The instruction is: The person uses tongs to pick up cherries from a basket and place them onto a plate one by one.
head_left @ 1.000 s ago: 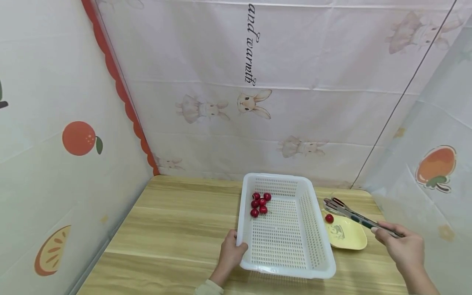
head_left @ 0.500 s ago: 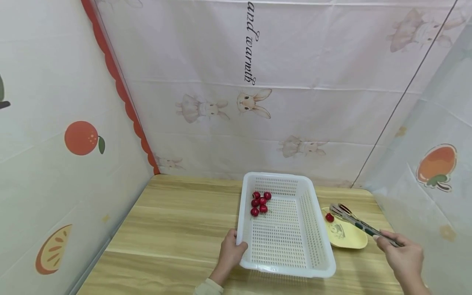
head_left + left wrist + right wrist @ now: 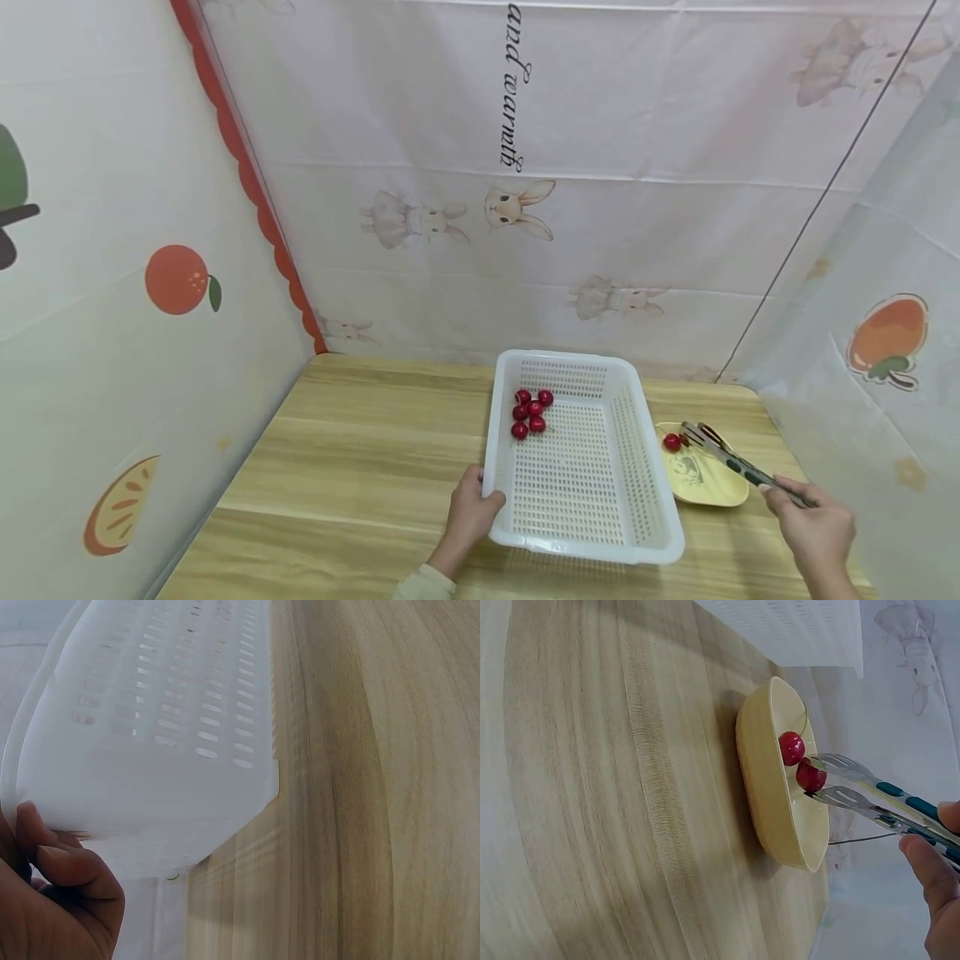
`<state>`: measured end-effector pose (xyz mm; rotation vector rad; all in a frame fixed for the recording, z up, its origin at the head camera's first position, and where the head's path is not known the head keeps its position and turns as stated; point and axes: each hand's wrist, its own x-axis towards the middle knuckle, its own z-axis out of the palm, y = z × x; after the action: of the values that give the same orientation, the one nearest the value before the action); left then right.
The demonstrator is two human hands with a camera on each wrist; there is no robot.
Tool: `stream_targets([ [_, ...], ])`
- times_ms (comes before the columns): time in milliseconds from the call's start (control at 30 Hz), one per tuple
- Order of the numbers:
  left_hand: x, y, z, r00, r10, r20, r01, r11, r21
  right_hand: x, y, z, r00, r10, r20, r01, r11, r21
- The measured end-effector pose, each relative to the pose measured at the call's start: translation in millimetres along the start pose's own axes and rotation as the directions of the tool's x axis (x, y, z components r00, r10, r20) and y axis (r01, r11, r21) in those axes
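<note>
My left hand [image 3: 472, 507] grips the left rim of a white perforated plastic basket [image 3: 652, 533] near its front corner, the thumb over the edge. Several red cherries [image 3: 521, 412] lie inside against the basket's left wall. My right hand [image 3: 816, 527] holds metal tongs with dark green grips [image 3: 904, 801]. Their slotted tips reach into a small yellow dish [image 3: 761, 772], on either side of a dark red cherry [image 3: 811, 775]. Another cherry [image 3: 792, 748] with a thin stem lies beside it in the dish. In the left wrist view, fingers [image 3: 75, 866] curl at the basket's rim.
The dish stands just right of the basket on a wood-grain table [image 3: 360, 467]. Printed cloth walls [image 3: 420, 275] rise behind the table and at both sides. The basket's right rim is close to the dish.
The tongs have moved down and slightly right, from the dish's far edge to beside the cherry in it. My left hand and the basket have stayed put.
</note>
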<state>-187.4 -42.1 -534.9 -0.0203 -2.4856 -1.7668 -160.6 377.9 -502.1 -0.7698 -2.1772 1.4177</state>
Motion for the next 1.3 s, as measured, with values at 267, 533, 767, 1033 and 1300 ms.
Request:
stream_targets([
  [267,0.7,-0.3,1.0,1.0,-0.016,0.004,0.016,1.0,0.003,1.3,-3,-3,0.999,0.043,-0.023,-0.043,0.999,0.031],
  [533,0.7,-0.7,0.5,1.0,0.005,-0.011,-0.005,1.0,0.012,0.9,-18,-1,0.999,0.034,-0.022,-0.032,0.995,0.095],
  [767,0.4,-2.0,1.4,1.0,0.011,-0.013,-0.011,1.0,0.02,-0.1,-35,2,0.994,0.109,0.002,-0.106,0.954,0.28],
  [1033,1.1,-2.7,2.5,1.0,0.008,-0.016,-0.008,1.0,0.018,-2.6,-53,12,0.998,0.061,0.003,-0.059,0.951,0.305],
  [1300,0.3,-4.9,2.7,1.0,0.008,-0.017,-0.008,1.0,0.008,-4.9,-64,23,0.999,-0.001,0.039,-0.01,0.959,0.282],
])
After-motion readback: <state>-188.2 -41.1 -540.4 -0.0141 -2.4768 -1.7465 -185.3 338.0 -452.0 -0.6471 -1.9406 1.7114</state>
